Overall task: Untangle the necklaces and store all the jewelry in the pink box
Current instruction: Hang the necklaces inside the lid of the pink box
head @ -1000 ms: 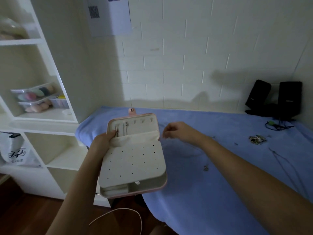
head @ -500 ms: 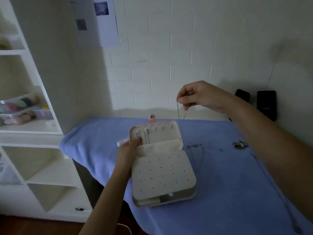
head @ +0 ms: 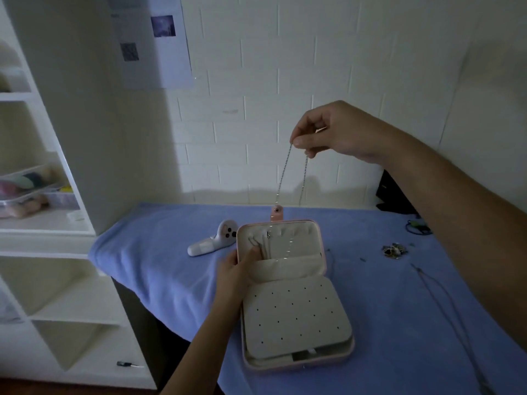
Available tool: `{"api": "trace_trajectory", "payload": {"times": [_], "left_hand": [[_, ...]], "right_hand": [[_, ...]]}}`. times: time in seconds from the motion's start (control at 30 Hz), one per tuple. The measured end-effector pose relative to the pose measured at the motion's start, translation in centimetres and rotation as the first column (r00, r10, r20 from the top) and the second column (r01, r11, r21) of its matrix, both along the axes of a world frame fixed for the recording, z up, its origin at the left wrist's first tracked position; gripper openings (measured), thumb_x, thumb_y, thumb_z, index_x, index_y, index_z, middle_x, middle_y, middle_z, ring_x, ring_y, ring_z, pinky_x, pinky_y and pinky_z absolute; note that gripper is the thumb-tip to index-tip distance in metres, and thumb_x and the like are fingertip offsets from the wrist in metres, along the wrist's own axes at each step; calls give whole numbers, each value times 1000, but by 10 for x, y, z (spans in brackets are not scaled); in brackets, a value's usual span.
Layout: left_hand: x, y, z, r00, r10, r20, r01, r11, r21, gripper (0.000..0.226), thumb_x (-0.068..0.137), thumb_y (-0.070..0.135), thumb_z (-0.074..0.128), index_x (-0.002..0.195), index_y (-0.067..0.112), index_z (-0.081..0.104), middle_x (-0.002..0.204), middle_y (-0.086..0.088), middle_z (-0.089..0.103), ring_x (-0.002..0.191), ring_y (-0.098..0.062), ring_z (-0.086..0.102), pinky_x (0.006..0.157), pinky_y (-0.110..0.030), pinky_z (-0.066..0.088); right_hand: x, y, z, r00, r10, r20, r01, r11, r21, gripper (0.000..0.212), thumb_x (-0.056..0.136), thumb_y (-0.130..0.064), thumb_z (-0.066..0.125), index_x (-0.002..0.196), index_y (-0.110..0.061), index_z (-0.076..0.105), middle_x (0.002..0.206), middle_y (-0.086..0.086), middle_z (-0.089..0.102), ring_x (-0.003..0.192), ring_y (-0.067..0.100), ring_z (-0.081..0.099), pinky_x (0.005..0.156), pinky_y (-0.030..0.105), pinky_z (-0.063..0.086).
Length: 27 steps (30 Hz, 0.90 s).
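Observation:
The pink box (head: 336, 356) lies open on the blue cloth (head: 399, 323), its lid standing up at the back with thin chains hanging inside. My left hand (head: 232, 270) grips the lid's left edge, thumb inside. Held high above the box, my right hand (head: 332, 131) pinches a silver necklace (head: 285, 172). Its two strands hang down into the lid. Another necklace (head: 445, 303) lies stretched out on the cloth at the right. A small heap of jewelry (head: 395, 250) sits right of the box.
A white handheld device (head: 212, 242) lies on the cloth left of the box. White shelves (head: 42, 220) with plastic containers stand at the left. Black objects (head: 390, 195) and a cable sit at the back right by the brick wall.
My right hand has risen from the cloth, lifting the necklace up above the box. The box has come to lie on the cloth, with my left hand still on its lid.

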State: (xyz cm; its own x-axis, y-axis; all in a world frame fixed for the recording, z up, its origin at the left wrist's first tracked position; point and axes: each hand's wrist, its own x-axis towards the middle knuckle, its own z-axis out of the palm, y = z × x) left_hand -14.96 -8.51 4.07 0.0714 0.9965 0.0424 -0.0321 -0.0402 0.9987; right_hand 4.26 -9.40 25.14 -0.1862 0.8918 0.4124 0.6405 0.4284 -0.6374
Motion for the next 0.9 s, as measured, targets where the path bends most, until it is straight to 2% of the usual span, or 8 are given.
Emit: {"api": "trace_trajectory", "payload": {"times": [0.07, 0.17, 0.27, 0.33, 0.43, 0.63, 0.8, 0.9], "left_hand": [[1, -1, -4, 1000, -20, -7, 20, 1000, -22, 25, 93, 31, 56, 86, 11, 68, 86, -15, 70, 78, -21, 66, 65, -25, 53], [2, 1, -14, 999, -46, 6, 47, 998, -29, 34, 92, 33, 57, 95, 0, 66, 95, -22, 68, 78, -22, 64, 69, -32, 53], [2, 4, -20, 999, -52, 2, 52, 999, -5, 36, 93, 33, 55, 99, -2, 65, 95, -21, 68, 76, -18, 64, 62, -23, 53], [2, 6, -23, 999, -52, 0, 52, 999, 0, 35, 93, 34, 55, 97, 1, 66, 91, -18, 69, 77, -18, 64, 62, -22, 52], [1, 7, -26, 997, -73, 23, 73, 997, 7, 25, 89, 32, 62, 92, 8, 69, 83, -4, 73, 75, -15, 68, 59, -20, 52], [3, 11, -31, 998, -50, -45, 53, 997, 55, 11, 85, 24, 67, 83, 13, 68, 68, 4, 69, 61, -2, 63, 50, -13, 45], [2, 14, -34, 997, -76, -20, 77, 996, 51, 13, 86, 19, 64, 87, 7, 67, 76, -4, 69, 69, -11, 64, 60, -22, 50], [2, 16, -37, 996, -85, -1, 85, 995, 45, 17, 87, 16, 63, 83, 0, 62, 72, -6, 61, 69, -15, 57, 61, -25, 47]], "right_hand": [[-4, 2, -2, 999, 40, 12, -39, 997, -71, 5, 86, -4, 66, 90, -7, 67, 81, 6, 64, 65, 9, 66, 68, 16, 52], [-9, 6, -10, 995, 93, -24, -95, 987, -130, 4, 87, -4, 65, 90, -6, 66, 87, 9, 64, 71, 13, 69, 71, 16, 52], [-12, 10, -17, 994, 104, 17, -100, 985, -142, 5, 88, -6, 64, 93, -6, 66, 85, 6, 66, 73, 11, 68, 73, 16, 52], [-12, 12, -20, 994, 106, 35, -100, 984, -149, 6, 88, -6, 63, 94, -6, 65, 82, 5, 67, 74, 10, 67, 76, 18, 53], [-10, 18, -22, 993, 113, 25, -107, 981, -161, 5, 89, -6, 62, 94, -6, 64, 81, 7, 68, 75, 11, 66, 83, 24, 54], [-5, 23, -24, 994, 105, 36, -98, 981, -170, 4, 89, -4, 62, 91, -6, 64, 79, 9, 67, 72, 13, 65, 77, 20, 55], [-4, 26, -24, 993, 105, 58, -93, 981, -172, 5, 88, -5, 62, 93, -5, 65, 80, 10, 67, 74, 14, 65, 78, 21, 55], [-6, 27, -23, 992, 103, 67, -90, 982, -168, 8, 88, -5, 63, 95, -3, 65, 84, 15, 66, 74, 16, 64, 78, 22, 54]]}}
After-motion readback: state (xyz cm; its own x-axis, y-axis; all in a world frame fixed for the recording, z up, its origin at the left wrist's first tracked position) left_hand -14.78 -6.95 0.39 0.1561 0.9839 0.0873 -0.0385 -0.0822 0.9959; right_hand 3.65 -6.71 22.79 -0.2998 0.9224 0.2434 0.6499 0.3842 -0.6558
